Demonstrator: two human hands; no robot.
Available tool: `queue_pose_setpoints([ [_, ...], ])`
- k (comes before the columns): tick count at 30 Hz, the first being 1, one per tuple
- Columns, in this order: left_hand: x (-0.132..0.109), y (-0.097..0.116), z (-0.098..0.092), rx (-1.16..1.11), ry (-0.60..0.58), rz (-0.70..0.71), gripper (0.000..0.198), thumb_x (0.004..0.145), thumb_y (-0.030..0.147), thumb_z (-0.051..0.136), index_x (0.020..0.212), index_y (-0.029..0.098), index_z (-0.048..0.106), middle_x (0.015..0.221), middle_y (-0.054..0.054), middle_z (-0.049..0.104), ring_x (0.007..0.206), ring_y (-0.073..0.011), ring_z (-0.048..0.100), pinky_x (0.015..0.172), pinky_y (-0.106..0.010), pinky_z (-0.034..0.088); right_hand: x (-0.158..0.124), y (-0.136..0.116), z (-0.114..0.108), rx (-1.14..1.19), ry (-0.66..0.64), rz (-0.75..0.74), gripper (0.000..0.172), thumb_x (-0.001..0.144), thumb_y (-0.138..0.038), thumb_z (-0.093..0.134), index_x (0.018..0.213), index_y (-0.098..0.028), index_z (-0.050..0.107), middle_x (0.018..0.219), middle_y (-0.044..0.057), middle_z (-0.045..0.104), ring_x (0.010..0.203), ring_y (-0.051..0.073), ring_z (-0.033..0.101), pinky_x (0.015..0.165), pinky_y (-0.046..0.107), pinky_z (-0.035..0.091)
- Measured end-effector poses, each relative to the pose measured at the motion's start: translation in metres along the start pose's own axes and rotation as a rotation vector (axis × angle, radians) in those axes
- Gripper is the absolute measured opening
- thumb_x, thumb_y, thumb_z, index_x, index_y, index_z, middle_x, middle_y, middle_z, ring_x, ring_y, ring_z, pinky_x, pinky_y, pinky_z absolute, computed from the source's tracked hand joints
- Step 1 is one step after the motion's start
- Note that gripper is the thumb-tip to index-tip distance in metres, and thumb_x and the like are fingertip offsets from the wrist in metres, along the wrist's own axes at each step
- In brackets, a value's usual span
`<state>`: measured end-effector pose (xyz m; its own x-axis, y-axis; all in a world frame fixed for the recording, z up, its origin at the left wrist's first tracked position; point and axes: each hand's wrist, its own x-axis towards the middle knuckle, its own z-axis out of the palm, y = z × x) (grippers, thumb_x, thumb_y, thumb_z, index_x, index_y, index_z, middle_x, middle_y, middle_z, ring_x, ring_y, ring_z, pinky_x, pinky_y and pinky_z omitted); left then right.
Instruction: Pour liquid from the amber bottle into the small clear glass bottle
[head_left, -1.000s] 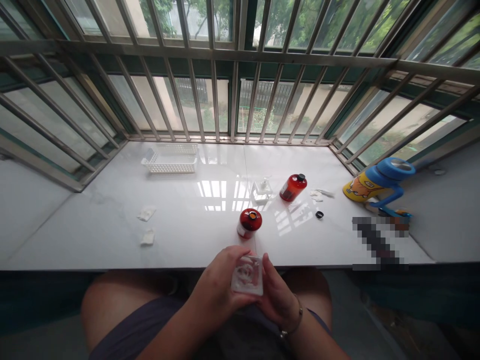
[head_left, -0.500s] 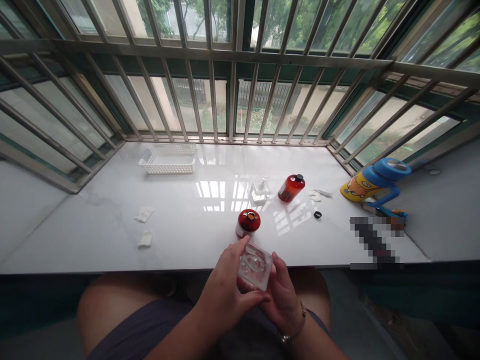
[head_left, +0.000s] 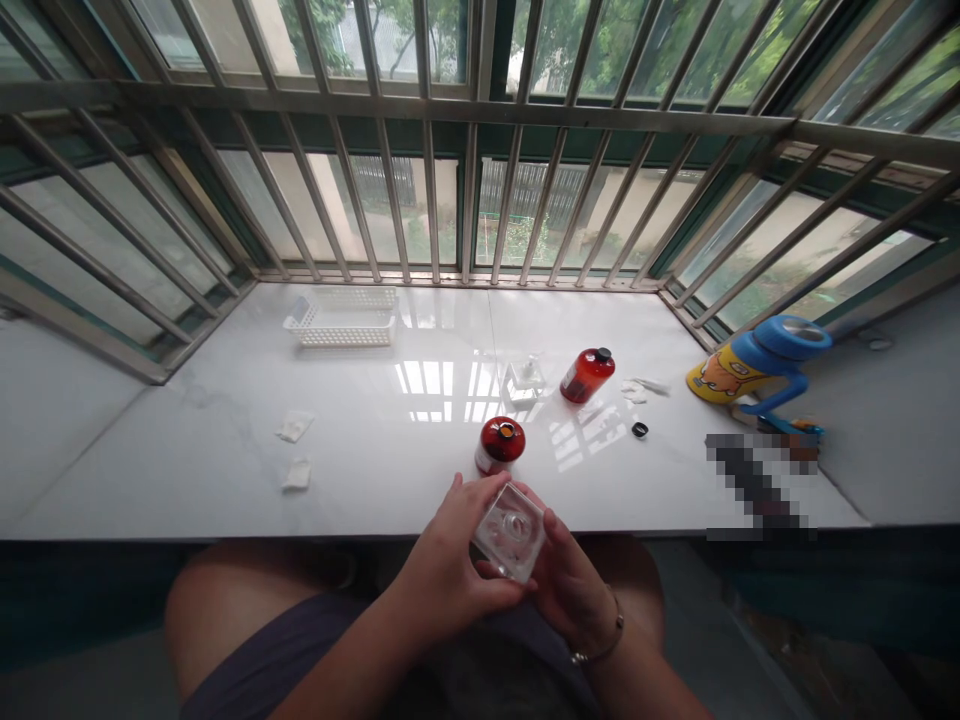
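The left hand and right hand clasp a clear square block between them at lower centre of the frame, tilted diagonally; a red bottle stands just ahead.

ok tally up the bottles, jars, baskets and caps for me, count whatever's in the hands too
red bottles: 2
clear square jars: 2, one held between the left hand and right hand
white basket: 1
black cap: 1
total: 6
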<state>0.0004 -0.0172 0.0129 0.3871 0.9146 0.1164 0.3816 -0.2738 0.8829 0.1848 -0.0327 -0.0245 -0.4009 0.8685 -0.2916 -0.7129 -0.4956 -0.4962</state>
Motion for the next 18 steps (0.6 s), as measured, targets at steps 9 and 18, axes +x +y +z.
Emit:
queue_pose_setpoints([
  [9, 0.009, -0.013, -0.01, -0.213, 0.015, 0.047, 0.117, 0.069, 0.074, 0.093, 0.165, 0.029, 0.043, 0.169, -0.014, 0.045, 0.157, -0.0418, 0.041, 0.136, -0.06, 0.028, -0.001, -0.011, 0.008, -0.063, 0.027, -0.089, 0.056, 0.093, -0.057, 0.08, 0.142, -0.034, 0.063, 0.151, 0.009, 0.065, 0.13, 0.033, 0.066, 0.09, 0.049, 0.067],
  [18, 0.061, -0.059, -0.015, -0.077, 0.193, -0.09, 0.079, 0.095, 0.05, 0.079, 0.162, 0.028, 0.044, 0.168, -0.01, 0.047, 0.158, -0.0325, 0.041, 0.134, -0.053, 0.034, 0.005, -0.036, 0.0, -0.092, 0.267, -0.364, 0.057, 0.088, -0.064, 0.078, 0.135, -0.035, 0.066, 0.145, 0.008, 0.068, 0.135, 0.039, 0.065, 0.101, 0.059, 0.062],
])
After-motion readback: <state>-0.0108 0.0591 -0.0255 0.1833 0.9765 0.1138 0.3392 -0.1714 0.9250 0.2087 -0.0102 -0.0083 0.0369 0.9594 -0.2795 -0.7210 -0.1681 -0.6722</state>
